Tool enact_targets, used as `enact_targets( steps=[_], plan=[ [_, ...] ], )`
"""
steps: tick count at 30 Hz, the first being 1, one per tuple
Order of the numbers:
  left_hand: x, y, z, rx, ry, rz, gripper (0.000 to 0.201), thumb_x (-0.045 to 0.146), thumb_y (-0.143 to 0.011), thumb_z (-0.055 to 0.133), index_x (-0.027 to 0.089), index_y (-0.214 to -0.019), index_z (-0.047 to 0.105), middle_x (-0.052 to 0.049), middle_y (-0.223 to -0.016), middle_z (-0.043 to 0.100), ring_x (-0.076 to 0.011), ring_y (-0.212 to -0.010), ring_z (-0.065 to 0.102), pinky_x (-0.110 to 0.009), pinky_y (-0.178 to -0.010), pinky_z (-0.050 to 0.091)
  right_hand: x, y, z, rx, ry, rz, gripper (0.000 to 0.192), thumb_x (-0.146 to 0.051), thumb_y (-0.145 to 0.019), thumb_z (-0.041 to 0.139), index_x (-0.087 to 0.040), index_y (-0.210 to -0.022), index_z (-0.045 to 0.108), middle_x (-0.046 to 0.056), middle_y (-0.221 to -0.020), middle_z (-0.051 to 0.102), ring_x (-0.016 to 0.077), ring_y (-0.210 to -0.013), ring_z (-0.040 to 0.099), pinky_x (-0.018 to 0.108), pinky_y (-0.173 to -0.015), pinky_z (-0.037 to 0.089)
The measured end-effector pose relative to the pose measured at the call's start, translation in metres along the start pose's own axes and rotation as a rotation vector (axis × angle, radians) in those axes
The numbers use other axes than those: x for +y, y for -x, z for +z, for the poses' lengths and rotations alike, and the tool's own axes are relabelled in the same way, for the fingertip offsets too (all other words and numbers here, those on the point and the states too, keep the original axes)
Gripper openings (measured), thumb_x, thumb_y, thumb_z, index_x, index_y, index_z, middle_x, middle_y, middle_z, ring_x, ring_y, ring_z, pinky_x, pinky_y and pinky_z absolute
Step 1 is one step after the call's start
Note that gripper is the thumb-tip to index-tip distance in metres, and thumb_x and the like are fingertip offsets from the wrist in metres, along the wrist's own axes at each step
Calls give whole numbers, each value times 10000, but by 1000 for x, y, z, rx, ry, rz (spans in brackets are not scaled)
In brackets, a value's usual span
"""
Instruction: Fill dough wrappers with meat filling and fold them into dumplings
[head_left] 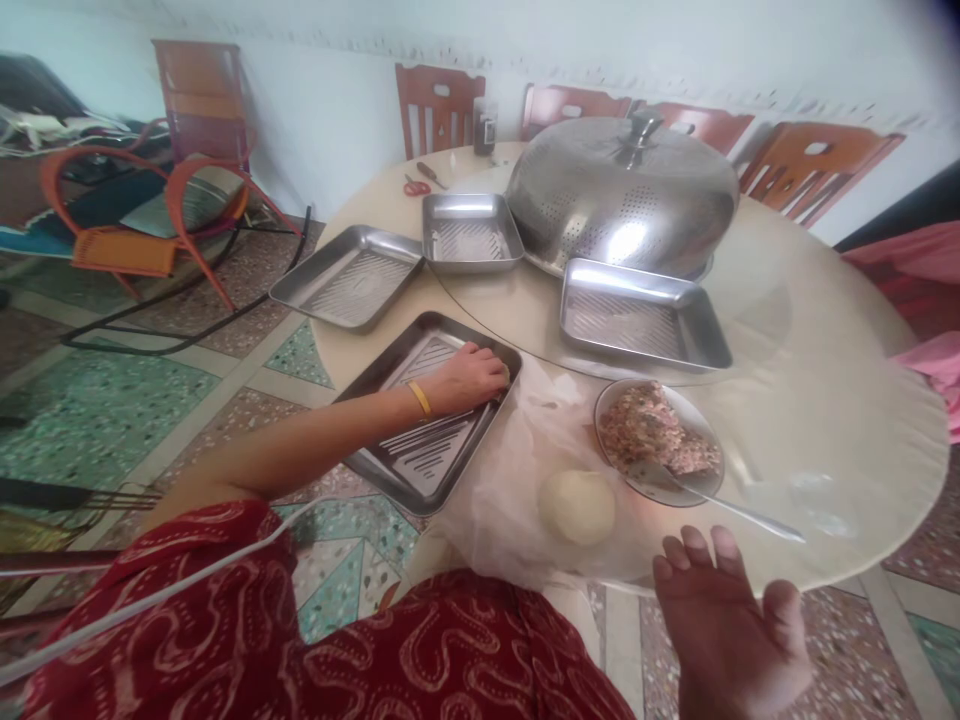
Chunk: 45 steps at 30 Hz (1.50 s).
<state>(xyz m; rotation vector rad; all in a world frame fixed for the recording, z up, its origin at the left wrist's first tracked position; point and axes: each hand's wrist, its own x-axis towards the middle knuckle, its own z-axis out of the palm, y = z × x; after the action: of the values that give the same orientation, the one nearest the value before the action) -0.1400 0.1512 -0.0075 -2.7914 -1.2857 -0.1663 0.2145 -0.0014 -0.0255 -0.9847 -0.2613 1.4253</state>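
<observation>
My left hand (471, 380) reaches over the nearest metal tray (420, 462), its fingers curled at the tray's far right corner. What those fingers hold, if anything, is hidden beneath them. My right hand (727, 625) is open near the table's front edge, palm up and fingers spread, with nothing in it. Just beyond it, a bowl (600, 440) contains minced meat filling (652, 430) and a metal spoon (739, 515), its handle leaning over the rim. To the bowl's left, a pale round ball of dough (577, 507) lies on a clear plastic sheet (499, 500).
Three more metal trays, one at left (360, 280), one at the back (472, 240) and one at right (645, 318), stand on the round table (825, 400). A large domed metal lid (622, 180) is behind them. Red scissors (417, 187) and a dark bottle (485, 130) lie farther back.
</observation>
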Motion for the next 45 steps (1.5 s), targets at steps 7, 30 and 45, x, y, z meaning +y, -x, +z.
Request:
enact_targets(
  steps=[7, 30, 45],
  plan=[
    [5, -2, 3, 10, 16, -66, 220, 301, -943, 503, 190, -918, 691, -94, -981, 682, -227, -919, 540, -382, -786, 323, 1, 2, -1, -30, -3, -11, 478, -642, -712, 667, -253, -987, 714, 31, -885, 718, 191, -702, 635, 356, -592, 525],
    [-16, 18, -4, -27, 13, -305, 276, 381, -940, 509, 203, -887, 712, -57, -887, 714, -215, -869, 611, -338, -777, 330, 7, 1, -5, -59, -46, 33, 501, -610, -683, 707, -226, -1006, 708, 27, -896, 721, 174, -735, 649, 332, -613, 560],
    [-6, 11, -5, -6, -84, -248, 261, 351, -947, 507, 182, -849, 680, -80, -886, 721, -221, -840, 609, -344, -727, 320, 9, 2, -7, -49, -86, 23, 522, -606, -644, 754, -218, -992, 721, 48, -883, 725, 176, -702, 638, 332, -583, 554]
  ],
)
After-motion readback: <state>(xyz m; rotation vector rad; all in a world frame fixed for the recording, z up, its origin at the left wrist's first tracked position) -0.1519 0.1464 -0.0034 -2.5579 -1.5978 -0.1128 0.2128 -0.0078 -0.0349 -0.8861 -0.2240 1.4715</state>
